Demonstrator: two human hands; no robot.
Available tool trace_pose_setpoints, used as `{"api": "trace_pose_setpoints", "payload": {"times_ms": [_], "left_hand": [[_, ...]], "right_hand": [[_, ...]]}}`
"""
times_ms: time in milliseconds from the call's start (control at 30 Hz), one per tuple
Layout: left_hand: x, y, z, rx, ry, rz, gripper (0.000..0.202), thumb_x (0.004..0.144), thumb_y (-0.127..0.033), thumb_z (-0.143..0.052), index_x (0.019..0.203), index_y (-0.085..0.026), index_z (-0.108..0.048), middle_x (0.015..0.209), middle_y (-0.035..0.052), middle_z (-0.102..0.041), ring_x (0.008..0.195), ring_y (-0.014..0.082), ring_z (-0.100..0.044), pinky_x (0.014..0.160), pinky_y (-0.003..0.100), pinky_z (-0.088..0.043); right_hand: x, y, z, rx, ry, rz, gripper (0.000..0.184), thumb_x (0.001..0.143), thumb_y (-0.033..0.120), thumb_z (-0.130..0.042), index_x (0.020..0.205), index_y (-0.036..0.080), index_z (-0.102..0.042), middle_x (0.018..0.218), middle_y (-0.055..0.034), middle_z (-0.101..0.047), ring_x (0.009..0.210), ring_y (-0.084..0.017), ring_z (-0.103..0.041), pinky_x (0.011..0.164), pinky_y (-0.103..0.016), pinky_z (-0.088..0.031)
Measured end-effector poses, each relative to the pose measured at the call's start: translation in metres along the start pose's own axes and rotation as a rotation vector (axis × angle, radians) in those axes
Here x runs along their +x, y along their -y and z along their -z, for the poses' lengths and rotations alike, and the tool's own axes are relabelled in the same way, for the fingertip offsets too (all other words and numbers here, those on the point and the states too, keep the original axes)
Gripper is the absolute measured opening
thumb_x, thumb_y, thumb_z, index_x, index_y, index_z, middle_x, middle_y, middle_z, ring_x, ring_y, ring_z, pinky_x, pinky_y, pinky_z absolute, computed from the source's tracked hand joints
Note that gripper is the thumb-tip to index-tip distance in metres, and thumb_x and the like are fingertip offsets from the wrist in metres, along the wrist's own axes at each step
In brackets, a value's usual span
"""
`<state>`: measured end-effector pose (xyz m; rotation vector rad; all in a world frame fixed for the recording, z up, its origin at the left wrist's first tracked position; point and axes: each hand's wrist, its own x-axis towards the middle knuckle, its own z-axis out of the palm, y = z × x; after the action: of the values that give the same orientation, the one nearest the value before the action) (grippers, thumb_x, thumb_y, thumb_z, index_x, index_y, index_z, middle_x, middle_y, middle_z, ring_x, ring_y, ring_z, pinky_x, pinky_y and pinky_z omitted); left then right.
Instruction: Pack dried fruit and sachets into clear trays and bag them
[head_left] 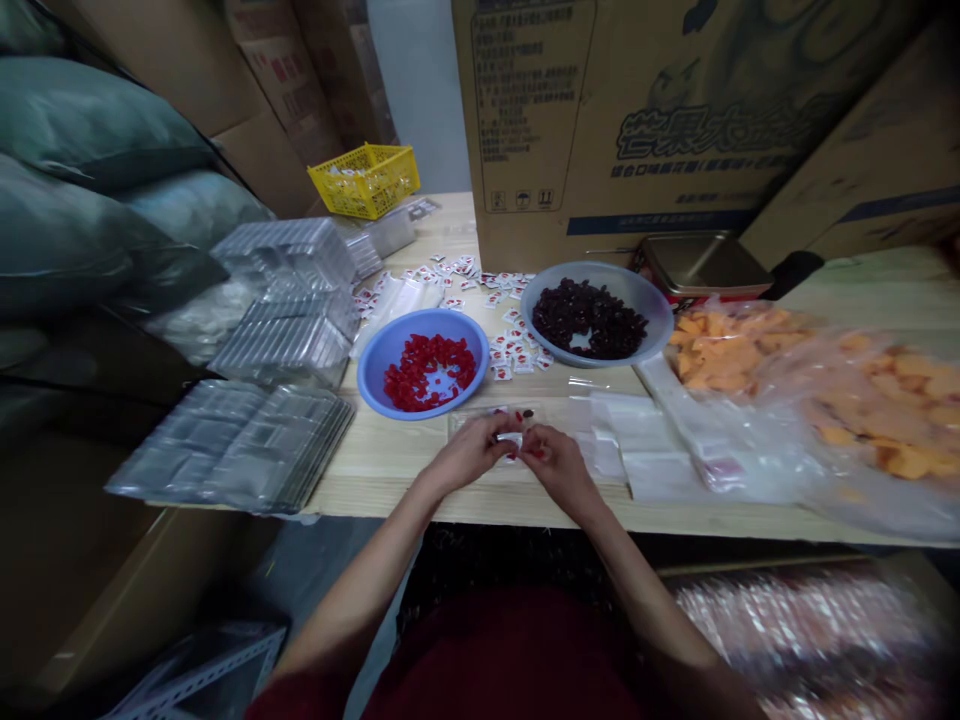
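Note:
My left hand (475, 450) is closed in a pinch near the table's front edge, with what it holds mostly hidden. Facing it, my right hand (556, 464) is closed too, and red shows at its fingertips. A small whitish item (511, 440) sits between the two hands, too small to make out fully. Just beyond the fingers lie a red piece (518, 416) and a dark piece (528, 413) on clear plastic. The blue bowl (367, 385) of red pieces stands to the far left of my hands. A paler bowl (660, 310) of dark pieces is at the far right.
Small printed sachets (517, 352) lie scattered between the bowls. Stacked clear plastic trays (240, 440) and a yellow basket (364, 182) stand left. Clear bags (660, 455), bagged orange pieces (727, 345) and a scale (705, 262) are right. A large carton (600, 130) stands behind.

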<state>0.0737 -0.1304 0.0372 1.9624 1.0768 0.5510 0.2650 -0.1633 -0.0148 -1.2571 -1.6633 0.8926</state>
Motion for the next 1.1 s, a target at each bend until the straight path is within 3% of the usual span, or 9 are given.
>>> {"api": "trace_pose_setpoints", "payload": {"times_ms": [200,300,433,533,667,767,833,933,1100], "left_hand": [[-0.004,0.024,-0.015,0.127,-0.115,0.164,0.021,0.084,-0.016,-0.059,0.104,-0.019,-0.064,0.092,0.0035,-0.071,0.082,0.0189,-0.063,0.078,0.030,-0.047],[-0.005,0.035,-0.030,0.227,-0.124,0.110,0.017,0.083,-0.017,-0.060,0.100,-0.020,-0.062,0.095,0.0054,-0.068,0.090,0.0219,-0.061,0.082,0.034,-0.047],[-0.008,0.047,-0.046,0.409,-0.286,-0.010,0.019,0.085,-0.024,-0.060,0.104,-0.020,-0.062,0.109,0.0109,-0.061,0.104,0.0283,-0.055,0.092,0.043,-0.045],[-0.011,0.049,-0.046,0.442,-0.397,-0.061,0.027,0.088,-0.036,-0.059,0.109,-0.018,-0.060,0.107,0.0117,-0.059,0.102,0.0288,-0.054,0.091,0.044,-0.046],[-0.019,0.038,-0.034,0.416,-0.498,-0.102,0.034,0.091,-0.044,-0.055,0.114,-0.018,-0.059,0.109,0.0104,-0.059,0.105,0.0276,-0.055,0.095,0.044,-0.046],[-0.023,0.030,-0.027,0.414,-0.516,-0.106,0.037,0.091,-0.047,-0.053,0.115,-0.020,-0.059,0.112,0.0098,-0.059,0.103,0.0266,-0.058,0.093,0.043,-0.048],[-0.023,0.028,-0.026,0.427,-0.520,-0.107,0.039,0.091,-0.049,-0.051,0.115,-0.020,-0.059,0.114,0.0103,-0.060,0.103,0.0270,-0.059,0.090,0.043,-0.050],[-0.020,0.030,-0.031,0.453,-0.503,-0.092,0.040,0.091,-0.052,-0.049,0.113,-0.021,-0.059,0.116,0.0103,-0.061,0.102,0.0281,-0.060,0.088,0.044,-0.051],[-0.018,0.034,-0.040,0.429,-0.459,-0.040,0.037,0.088,-0.052,-0.051,0.108,-0.023,-0.062,0.117,0.0095,-0.061,0.099,0.0280,-0.062,0.083,0.043,-0.054]], "right_hand": [[-0.012,-0.002,0.018,-0.010,-0.140,-0.044,0.009,0.088,0.030,-0.062,0.086,0.022,-0.065,0.088,-0.0050,-0.067,0.086,-0.022,-0.063,0.081,-0.035,-0.048],[-0.033,0.001,0.036,-0.023,-0.139,-0.102,0.012,0.091,0.031,-0.060,0.084,0.022,-0.065,0.086,-0.0044,-0.067,0.086,-0.021,-0.063,0.080,-0.034,-0.048],[-0.069,0.013,0.066,-0.072,-0.209,-0.151,0.013,0.093,0.031,-0.057,0.089,0.022,-0.066,0.090,-0.0051,-0.068,0.089,-0.021,-0.064,0.081,-0.033,-0.049],[-0.088,0.016,0.118,-0.175,-0.417,-0.124,0.015,0.093,0.032,-0.058,0.099,0.023,-0.068,0.097,-0.0057,-0.070,0.094,-0.021,-0.064,0.085,-0.034,-0.049],[-0.094,-0.006,0.240,-0.556,-0.824,-0.183,0.025,0.092,0.034,-0.056,0.107,0.019,-0.068,0.100,-0.0085,-0.071,0.089,-0.022,-0.065,0.084,-0.035,-0.049],[-0.085,-0.041,0.330,-0.849,-0.685,-0.623,0.023,0.088,0.022,-0.053,0.097,0.014,-0.072,0.102,-0.0139,-0.072,0.097,-0.025,-0.066,0.089,-0.034,-0.046],[-0.077,-0.068,0.372,-0.873,-0.660,-0.759,0.018,0.079,0.016,-0.062,0.090,0.009,-0.073,0.099,-0.0192,-0.072,0.097,-0.029,-0.066,0.087,-0.034,-0.046],[-0.065,-0.105,0.401,-0.839,-0.652,-0.817,0.024,0.071,0.012,-0.070,0.094,0.006,-0.072,0.103,-0.0211,-0.070,0.099,-0.026,-0.065,0.088,-0.032,-0.044],[-0.061,-0.145,0.409,-0.722,-0.658,-0.781,0.017,0.077,0.021,-0.070,0.090,0.011,-0.067,0.097,-0.0102,-0.069,0.094,-0.019,-0.062,0.093,-0.038,-0.044]]}}
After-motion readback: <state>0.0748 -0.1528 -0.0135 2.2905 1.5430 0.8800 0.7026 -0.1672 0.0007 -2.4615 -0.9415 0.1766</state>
